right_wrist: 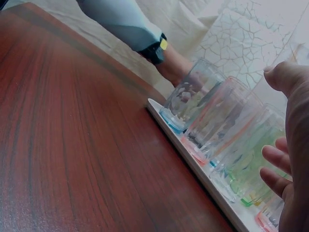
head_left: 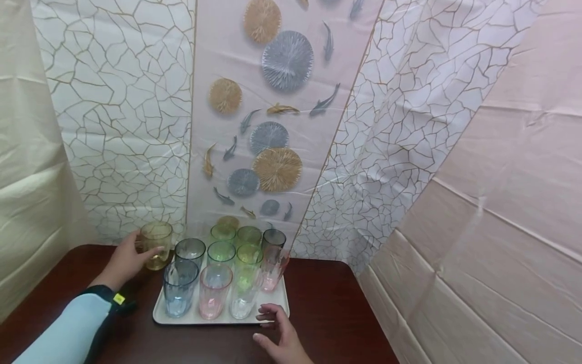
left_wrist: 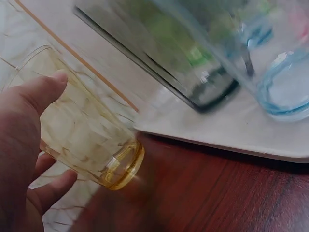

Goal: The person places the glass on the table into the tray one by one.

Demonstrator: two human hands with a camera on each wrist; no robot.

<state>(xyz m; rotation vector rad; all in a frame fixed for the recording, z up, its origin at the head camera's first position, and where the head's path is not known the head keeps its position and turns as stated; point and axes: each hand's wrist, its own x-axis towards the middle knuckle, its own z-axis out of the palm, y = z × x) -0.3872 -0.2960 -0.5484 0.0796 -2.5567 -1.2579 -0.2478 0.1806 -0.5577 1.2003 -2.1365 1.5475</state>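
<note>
My left hand grips a yellow-tinted drinking glass at the left of the tray, thumb on one side and fingers on the other. The left wrist view shows this glass tilted, its thick amber base beside the tray's corner. On the white tray stand several tinted glasses, among them a blue glass, a pink glass and a smoky grey glass. Near the tray's front right edge my right hand holds nothing, fingers loosely bent and apart from the thumb.
The tray rests on a dark red-brown wooden table. Patterned cloth hangs behind the table, with plain beige cloth at the right. Green glasses and a dark glass stand farther back on the tray.
</note>
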